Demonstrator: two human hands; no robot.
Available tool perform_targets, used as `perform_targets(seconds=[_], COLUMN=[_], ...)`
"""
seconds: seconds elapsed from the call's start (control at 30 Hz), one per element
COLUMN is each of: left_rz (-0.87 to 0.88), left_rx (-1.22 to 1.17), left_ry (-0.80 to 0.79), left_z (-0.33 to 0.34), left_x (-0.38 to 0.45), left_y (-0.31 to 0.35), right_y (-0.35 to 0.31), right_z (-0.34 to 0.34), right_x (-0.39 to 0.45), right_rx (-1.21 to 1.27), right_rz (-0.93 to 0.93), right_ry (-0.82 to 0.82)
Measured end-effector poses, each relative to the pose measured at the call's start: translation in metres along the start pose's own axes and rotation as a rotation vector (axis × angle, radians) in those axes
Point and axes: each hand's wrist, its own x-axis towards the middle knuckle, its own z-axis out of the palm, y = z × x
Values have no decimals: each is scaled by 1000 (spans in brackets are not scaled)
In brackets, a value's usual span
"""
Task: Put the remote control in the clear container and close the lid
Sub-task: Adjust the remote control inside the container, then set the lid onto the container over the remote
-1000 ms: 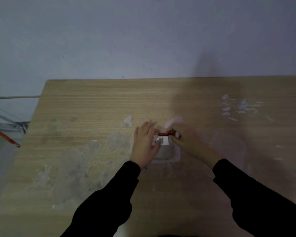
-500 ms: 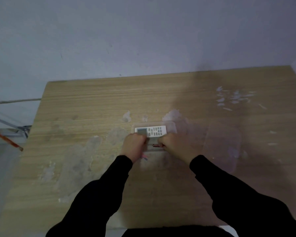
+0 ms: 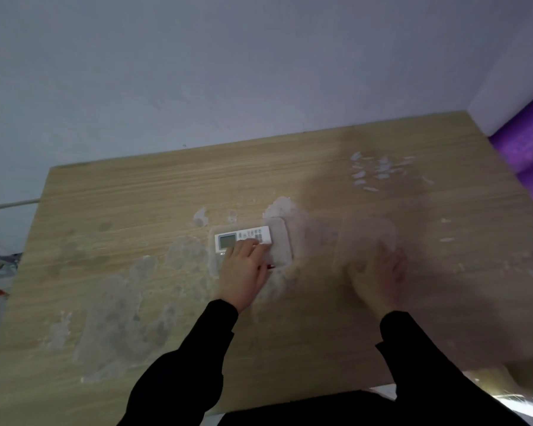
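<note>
Head view, left hand [image 3: 242, 272] flat on remote control [image 3: 243, 237] in clear container [image 3: 282, 245], right hand [image 3: 382, 272] blurred, grip unclear.

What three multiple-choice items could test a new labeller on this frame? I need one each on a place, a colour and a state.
1. Where is the remote?
A. in the clear container, along its far side
B. on the floor
C. at the table's right edge

2. What colour are the sleeves?
A. white
B. black
C. red

3. What state is the container in?
A. lid shut
B. upside down
C. open, lid lying apart to its right

Answers:
1 A: the remote lies inside the container's outline, with the left hand on it.
2 B: both forearms are covered in black.
3 C: nothing covers the container, and the right hand is at the clear lid on the table beside it.
</note>
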Motion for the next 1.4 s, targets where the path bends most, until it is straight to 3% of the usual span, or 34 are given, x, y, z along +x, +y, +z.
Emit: perform_targets(seconds=[0.07,0.2,0.33,0.43,0.53,0.63,0.7,0.8,0.93,1.07,1.13,1.23,1.4], left_rz=[-6,-72,-107,-207,-464,-702,-758,-780,-845,-877,-861,-747,-753], left_rx=[-33,-93,-188,-415,-859,-1279,-1361,-1316,-1236,-1184,-966,-405,-301], left_ry=[11,-12,42,89,107,102,116,190,222,267,325,332,300], left_z=[8,18,19,11,-6,-22,-30,-37,-36,-31,-27,-21,-8], left_x=[-1,-9,-13,-6,10,24,28,25,12,-1,-8,-20,-29], left_y=[15,32,43,51,60,58,49,33,12,-5,-14,-28,-37], right_y=[10,20,15,-6,-34,-52,-57,-61,-57,-66,-74,-85,-97], right_z=[-2,-7,-19,-30,-37,-30,-21,-8,9,16,17,22,33], right_x=[2,11,19,12,-8,-26,-30,-30,-25,-16,-14,-13,-15], right_rx=[66,178,558,705,767,564,406,372,605,694,680,624,507], right_rz=[73,-33,-102,-359,-670,-980,-1136,-1151,-658,-354,-344,-412,-498], right_ry=[-26,84,169,294,218,159,134,67,15,-233,-261,-241,-222])
